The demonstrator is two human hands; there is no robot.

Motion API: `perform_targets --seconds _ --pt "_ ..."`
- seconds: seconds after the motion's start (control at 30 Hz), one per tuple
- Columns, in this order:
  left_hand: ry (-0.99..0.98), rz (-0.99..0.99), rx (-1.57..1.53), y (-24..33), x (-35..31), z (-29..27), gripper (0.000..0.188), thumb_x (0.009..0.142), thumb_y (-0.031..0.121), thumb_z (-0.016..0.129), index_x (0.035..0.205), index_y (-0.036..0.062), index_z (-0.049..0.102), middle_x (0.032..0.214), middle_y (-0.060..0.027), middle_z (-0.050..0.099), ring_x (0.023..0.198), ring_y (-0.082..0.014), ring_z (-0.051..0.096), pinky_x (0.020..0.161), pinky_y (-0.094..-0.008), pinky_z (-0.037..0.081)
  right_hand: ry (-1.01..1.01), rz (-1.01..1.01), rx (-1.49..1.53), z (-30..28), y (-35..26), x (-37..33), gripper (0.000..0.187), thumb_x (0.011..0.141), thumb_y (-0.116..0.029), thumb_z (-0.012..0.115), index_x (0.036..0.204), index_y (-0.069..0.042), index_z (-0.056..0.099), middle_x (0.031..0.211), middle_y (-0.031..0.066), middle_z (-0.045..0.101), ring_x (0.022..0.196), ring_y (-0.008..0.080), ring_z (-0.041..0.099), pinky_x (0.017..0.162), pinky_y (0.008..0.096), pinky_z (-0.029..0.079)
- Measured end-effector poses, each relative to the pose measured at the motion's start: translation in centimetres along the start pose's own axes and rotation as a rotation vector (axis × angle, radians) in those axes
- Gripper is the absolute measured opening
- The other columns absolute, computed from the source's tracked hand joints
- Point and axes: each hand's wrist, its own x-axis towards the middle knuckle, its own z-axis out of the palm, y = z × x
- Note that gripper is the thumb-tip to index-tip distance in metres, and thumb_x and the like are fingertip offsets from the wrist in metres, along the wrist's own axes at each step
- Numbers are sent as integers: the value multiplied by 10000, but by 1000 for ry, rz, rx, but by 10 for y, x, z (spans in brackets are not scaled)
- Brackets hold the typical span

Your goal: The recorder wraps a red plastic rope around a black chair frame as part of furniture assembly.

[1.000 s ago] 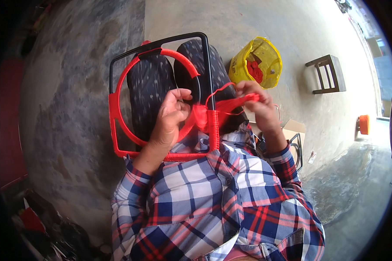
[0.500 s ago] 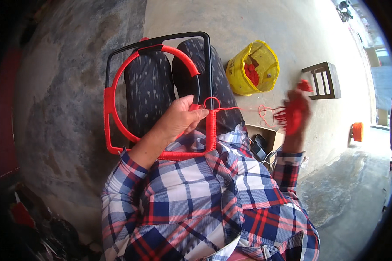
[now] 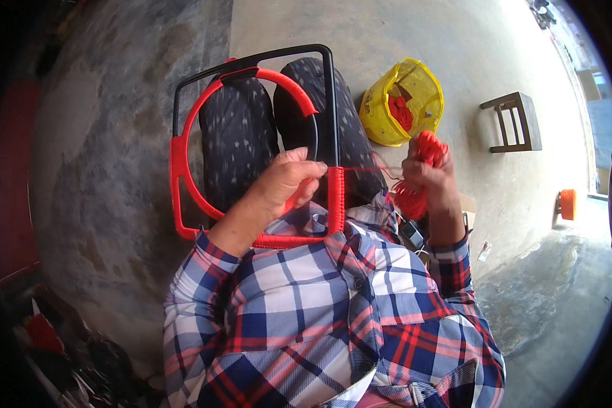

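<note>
Got the red-and-black frame (image 3: 178,156) across the lap (image 3: 234,132), likely for steadiness; pinching atop the cord wrapping (image 3: 336,200) with the left hand (image 3: 285,180), maybe against slipping; clutching the cord bundle (image 3: 411,200) in the right hand (image 3: 425,173), probably tensioning the strand (image 3: 362,168).

red cord bundle (image 3: 411,201) — partly hidden

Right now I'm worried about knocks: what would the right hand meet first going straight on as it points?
The yellow bucket comes first in the picture, just beyond the red cord bundle the right hand grips. The bucket seems lower, so the hand may pass over it.
</note>
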Motion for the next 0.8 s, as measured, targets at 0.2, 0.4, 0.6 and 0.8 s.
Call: perform_targets --seconds 0.2,0.4,0.6,0.8 --pt "124 285 160 -5 -13 1 135 835 52 542 962 24 503 848 -89 536 575 -99 517 512 -221 442 301 -4 -50 -15 -12 13 462 838 -87 569 1277 21 474 929 69 590 752 118 547 680 245 461" --pt "198 841 1070 -9 -25 5 415 641 -89 593 1035 5 505 1139 -150 415 751 -184 534 635 -274 459 -571 72 -851 49 7 16 383 803 -70 639 1160 25 540 877 126 622 838 328 619 800 371 486" --pt "251 820 1064 -25 -37 25 254 609 -29 648 849 -6 569 1153 -211 414 794 -282 561 777 -372 477 -445 311 -79 57 27 20 523 863 -6 616 1339 -18 399 989 45 612 885 133 590 799 293 497" --pt "302 692 402 -28 -28 -3 143 711 101 546 776 -26 561 1049 -123 503 946 -181 504 837 -283 408 1 -42 -340 56 7 24 311 840 -68 679 1135 -21 595 997 26 584 931 99 554 818 258 469"
